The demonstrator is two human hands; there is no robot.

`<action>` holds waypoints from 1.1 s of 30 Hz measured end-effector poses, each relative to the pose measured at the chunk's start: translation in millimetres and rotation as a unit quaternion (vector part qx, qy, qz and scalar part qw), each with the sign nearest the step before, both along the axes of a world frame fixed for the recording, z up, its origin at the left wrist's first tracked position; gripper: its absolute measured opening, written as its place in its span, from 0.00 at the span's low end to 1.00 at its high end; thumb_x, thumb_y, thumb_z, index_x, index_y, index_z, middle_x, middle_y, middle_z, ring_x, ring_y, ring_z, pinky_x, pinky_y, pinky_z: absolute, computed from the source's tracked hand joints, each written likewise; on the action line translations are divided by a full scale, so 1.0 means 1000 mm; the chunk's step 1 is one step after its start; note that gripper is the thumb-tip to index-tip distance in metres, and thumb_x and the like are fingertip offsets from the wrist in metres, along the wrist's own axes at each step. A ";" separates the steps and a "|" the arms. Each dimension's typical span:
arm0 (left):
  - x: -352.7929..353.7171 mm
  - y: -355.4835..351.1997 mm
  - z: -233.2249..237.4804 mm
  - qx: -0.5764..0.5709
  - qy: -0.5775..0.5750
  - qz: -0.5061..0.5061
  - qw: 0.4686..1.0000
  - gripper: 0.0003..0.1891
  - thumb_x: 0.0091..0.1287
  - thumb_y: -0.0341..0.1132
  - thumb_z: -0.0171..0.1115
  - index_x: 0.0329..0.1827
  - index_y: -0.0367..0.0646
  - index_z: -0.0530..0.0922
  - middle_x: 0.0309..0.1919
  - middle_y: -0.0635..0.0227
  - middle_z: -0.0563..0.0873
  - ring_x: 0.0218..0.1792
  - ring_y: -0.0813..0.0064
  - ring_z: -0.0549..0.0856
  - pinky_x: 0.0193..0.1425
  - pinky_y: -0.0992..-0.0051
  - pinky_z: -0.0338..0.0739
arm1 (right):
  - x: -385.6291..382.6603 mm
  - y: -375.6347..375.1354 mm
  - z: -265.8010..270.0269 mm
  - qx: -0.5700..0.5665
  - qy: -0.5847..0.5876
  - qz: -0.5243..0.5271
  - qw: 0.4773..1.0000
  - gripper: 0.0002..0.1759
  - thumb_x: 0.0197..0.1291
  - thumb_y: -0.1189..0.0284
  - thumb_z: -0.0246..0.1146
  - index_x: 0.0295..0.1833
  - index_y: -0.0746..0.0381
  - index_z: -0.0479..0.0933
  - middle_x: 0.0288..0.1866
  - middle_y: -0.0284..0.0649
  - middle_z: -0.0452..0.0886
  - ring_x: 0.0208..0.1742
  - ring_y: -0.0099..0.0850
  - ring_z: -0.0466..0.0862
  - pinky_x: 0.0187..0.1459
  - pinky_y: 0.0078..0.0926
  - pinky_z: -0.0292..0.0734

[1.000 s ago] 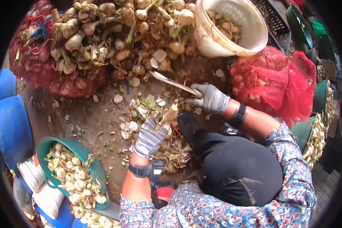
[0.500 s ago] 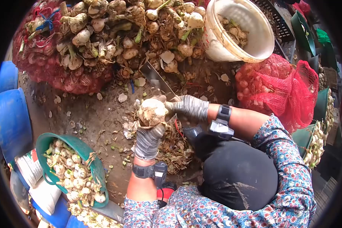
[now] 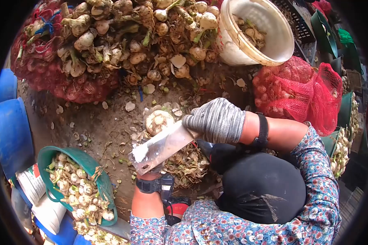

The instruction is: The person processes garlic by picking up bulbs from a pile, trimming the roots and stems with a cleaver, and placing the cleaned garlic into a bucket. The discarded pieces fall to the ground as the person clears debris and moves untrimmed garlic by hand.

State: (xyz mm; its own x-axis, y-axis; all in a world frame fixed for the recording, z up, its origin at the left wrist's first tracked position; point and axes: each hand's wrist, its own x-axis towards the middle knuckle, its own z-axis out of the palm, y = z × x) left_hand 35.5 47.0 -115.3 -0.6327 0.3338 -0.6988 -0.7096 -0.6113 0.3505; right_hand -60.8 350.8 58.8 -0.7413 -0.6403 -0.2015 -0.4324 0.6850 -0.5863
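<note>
My right hand (image 3: 216, 120), in a grey knitted glove, is closed round the handle of a cleaver (image 3: 171, 143). Its broad blade slants down to the left, with a white scrap (image 3: 140, 153) lying on the flat. Just beyond the blade is a whitish garlic bulb (image 3: 159, 122), its trimmed face turned up. My left hand (image 3: 155, 168), gloved too, is at the bulb from below; the blade covers most of its fingers. Under the hands lies a heap of dry leaves and trimmings (image 3: 188, 163).
A large pile of garlic (image 3: 139, 38) lies ahead beside a red net sack (image 3: 86, 87). A white bucket (image 3: 288, 45) and another red net sack (image 3: 284, 90) are at right. At left stand a green basket of garlic bulbs (image 3: 79, 183) and blue tubs (image 3: 12, 130).
The cleaver has swung from beyond the bulb to the near side, across my left hand. My right hand has turned over and come closer. The garlic bulb shows a cleaner face.
</note>
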 end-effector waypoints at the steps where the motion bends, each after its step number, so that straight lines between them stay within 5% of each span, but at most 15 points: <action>1: -0.006 -0.003 0.009 -0.067 0.057 -0.044 0.995 0.27 0.74 0.47 0.54 0.69 0.38 0.68 0.63 0.63 0.78 0.60 0.72 0.78 0.65 0.68 0.72 | 0.000 -0.001 -0.005 -0.037 0.006 -0.004 0.999 0.06 0.52 0.71 0.62 0.37 0.56 0.77 0.31 0.41 0.80 0.36 0.47 0.84 0.35 0.43 0.79; 4: -0.010 -0.008 0.016 -0.201 0.169 -0.129 0.956 0.30 0.73 0.55 0.53 0.71 0.46 0.68 0.64 0.70 0.78 0.62 0.79 0.77 0.68 0.73 0.68 | 0.002 -0.002 -0.008 0.018 -0.008 0.006 1.000 0.07 0.53 0.71 0.62 0.39 0.56 0.76 0.31 0.42 0.80 0.36 0.47 0.84 0.34 0.44 0.79; 7: -0.001 0.003 0.004 -0.495 0.509 -0.246 0.660 0.23 0.72 0.41 0.57 0.63 0.33 0.74 0.55 0.58 0.84 0.51 0.68 0.84 0.57 0.73 0.79 | -0.005 -0.004 -0.015 0.089 -0.077 -0.002 0.993 0.09 0.53 0.72 0.62 0.41 0.57 0.76 0.32 0.43 0.81 0.36 0.47 0.85 0.34 0.44 0.79; 8: -0.033 -0.002 -0.014 -0.414 0.279 -0.153 0.853 0.22 0.71 0.46 0.58 0.61 0.39 0.75 0.49 0.72 0.85 0.47 0.75 0.83 0.55 0.71 0.78 | -0.006 0.001 -0.023 0.056 -0.053 -0.023 0.997 0.11 0.53 0.72 0.62 0.43 0.57 0.76 0.31 0.45 0.82 0.37 0.47 0.85 0.35 0.44 0.79; 10: -0.031 0.039 0.060 -0.563 0.515 -0.269 0.587 0.19 0.65 0.37 0.65 0.57 0.42 0.80 0.46 0.61 0.87 0.42 0.68 0.86 0.46 0.68 0.83 | -0.001 0.007 -0.040 0.061 -0.025 -0.011 0.998 0.12 0.52 0.71 0.63 0.44 0.56 0.77 0.30 0.45 0.82 0.38 0.47 0.86 0.35 0.44 0.80; 11: -0.026 0.040 0.042 -0.568 0.551 -0.232 0.566 0.15 0.65 0.39 0.64 0.53 0.46 0.82 0.39 0.62 0.86 0.38 0.65 0.85 0.45 0.67 0.83 | -0.002 0.009 -0.046 0.060 -0.025 -0.013 0.998 0.12 0.52 0.71 0.63 0.44 0.56 0.77 0.30 0.45 0.82 0.38 0.47 0.86 0.35 0.44 0.80; 15: -0.043 0.063 0.116 -0.494 0.502 -0.287 0.649 0.23 0.58 0.38 0.71 0.55 0.43 0.75 0.47 0.62 0.81 0.48 0.67 0.81 0.53 0.66 0.81 | -0.017 0.051 -0.084 0.169 -0.119 -0.221 0.953 0.12 0.56 0.66 0.64 0.45 0.56 0.81 0.39 0.49 0.85 0.41 0.47 0.86 0.41 0.42 0.81; 16: -0.035 0.056 0.130 -0.464 0.542 -0.305 0.631 0.32 0.54 0.39 0.75 0.60 0.42 0.69 0.54 0.60 0.78 0.54 0.69 0.79 0.56 0.64 0.79 | -0.008 0.075 -0.107 -0.023 -0.246 -0.357 0.901 0.15 0.59 0.61 0.63 0.48 0.56 0.81 0.41 0.51 0.85 0.44 0.48 0.86 0.45 0.44 0.80; 18: -0.010 0.015 0.103 -0.559 0.422 -0.323 0.637 0.35 0.54 0.42 0.75 0.61 0.42 0.66 0.53 0.61 0.78 0.52 0.69 0.79 0.53 0.62 0.81 | -0.010 0.082 -0.100 0.165 -0.140 -0.285 0.934 0.20 0.59 0.59 0.62 0.54 0.57 0.79 0.43 0.54 0.84 0.46 0.50 0.85 0.48 0.45 0.78; 20: -0.025 -0.048 0.110 -0.204 0.185 0.122 0.953 0.21 0.68 0.51 0.59 0.47 0.41 0.78 0.34 0.62 0.85 0.34 0.70 0.85 0.31 0.68 0.82 | 0.007 0.082 -0.099 0.137 -0.086 -0.296 0.941 0.20 0.60 0.61 0.61 0.55 0.57 0.78 0.43 0.54 0.84 0.46 0.53 0.84 0.48 0.46 0.78; 21: -0.037 -0.025 0.156 -0.105 0.183 0.352 0.912 0.25 0.67 0.56 0.56 0.44 0.39 0.79 0.36 0.60 0.84 0.34 0.68 0.84 0.30 0.64 0.82 | 0.012 0.078 -0.100 0.095 -0.065 -0.321 0.940 0.17 0.58 0.63 0.60 0.52 0.57 0.78 0.41 0.53 0.84 0.44 0.54 0.83 0.47 0.47 0.78; 22: -0.037 -0.052 0.176 -0.308 0.306 0.269 0.860 0.25 0.66 0.57 0.55 0.37 0.38 0.81 0.35 0.60 0.84 0.32 0.65 0.83 0.32 0.62 0.81 | 0.014 0.079 -0.098 0.093 -0.066 -0.324 0.939 0.17 0.58 0.63 0.60 0.52 0.57 0.78 0.41 0.53 0.84 0.44 0.54 0.83 0.47 0.47 0.78; 26: -0.027 -0.128 0.204 -0.169 0.271 0.545 0.775 0.31 0.66 0.57 0.52 0.49 0.31 0.81 0.46 0.51 0.84 0.49 0.60 0.82 0.62 0.55 0.74 | 0.016 0.080 -0.100 0.079 -0.123 -0.337 0.930 0.17 0.56 0.66 0.60 0.51 0.57 0.77 0.40 0.54 0.84 0.44 0.53 0.83 0.46 0.48 0.77; 28: -0.035 -0.110 0.188 -0.054 0.213 0.513 0.829 0.34 0.69 0.60 0.48 0.56 0.33 0.79 0.51 0.51 0.83 0.52 0.60 0.82 0.63 0.56 0.74 | 0.015 0.080 -0.106 0.055 -0.123 -0.361 0.923 0.17 0.56 0.65 0.61 0.51 0.58 0.77 0.40 0.54 0.83 0.44 0.54 0.83 0.46 0.48 0.77; 33: -0.119 0.010 0.108 -0.436 0.326 -0.019 0.839 0.21 0.71 0.43 0.61 0.61 0.39 0.76 0.50 0.60 0.84 0.46 0.72 0.83 0.52 0.75 0.81 | 0.006 0.074 -0.112 0.039 -0.145 -0.350 0.925 0.19 0.54 0.65 0.61 0.52 0.57 0.76 0.40 0.55 0.83 0.45 0.54 0.83 0.46 0.47 0.77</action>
